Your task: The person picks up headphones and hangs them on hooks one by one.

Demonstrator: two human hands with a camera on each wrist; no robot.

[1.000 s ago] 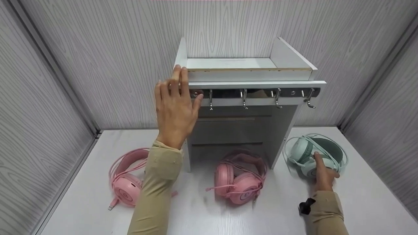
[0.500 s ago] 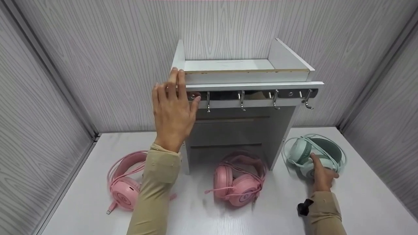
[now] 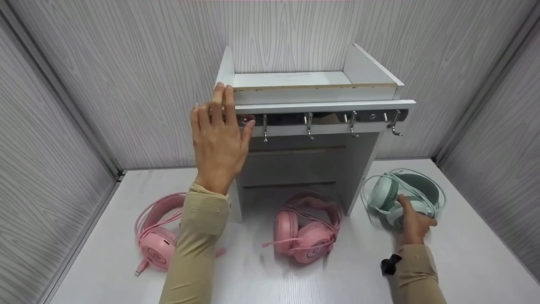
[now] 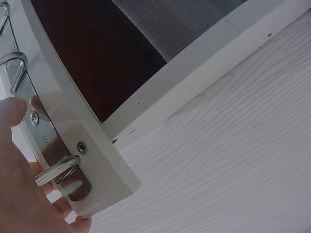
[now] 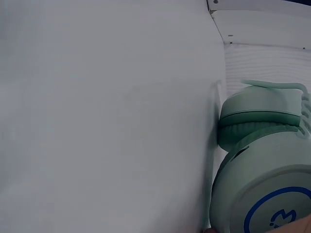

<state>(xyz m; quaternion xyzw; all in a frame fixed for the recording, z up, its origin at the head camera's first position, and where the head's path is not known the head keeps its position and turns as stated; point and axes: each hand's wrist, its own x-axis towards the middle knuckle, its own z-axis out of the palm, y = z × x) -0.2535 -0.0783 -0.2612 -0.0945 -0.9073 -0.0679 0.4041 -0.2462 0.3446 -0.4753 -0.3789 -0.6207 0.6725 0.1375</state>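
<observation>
In the head view my left hand (image 3: 220, 143) lies against the left end of the white hook rail (image 3: 295, 130), its straight fingers reaching up over the top edge. The left wrist view shows that thumb in front of the metal strip, beside a hook (image 4: 57, 170). At the right, my right hand (image 3: 415, 223) holds the near ear cup of the mint-green headphones (image 3: 383, 192), thumb on one side and a finger across the other. Those headphones rest on the white table, cable looped around them. Right fingers are mostly outside the right wrist view, which shows the ear cups (image 5: 265, 155).
Pink headphones (image 3: 312, 240) lie before the open white shelf unit (image 3: 363, 169). A second pink pair (image 3: 156, 247) lies at the left, partly behind the left sleeve. Several metal hooks (image 3: 310, 126) stick out from the rail. Grey wood-patterned panels (image 3: 139, 84) enclose the table.
The whole head view has drifted slightly left and up. Both hands keep their places, the left on the rail and the right at the mint-green headphones.
</observation>
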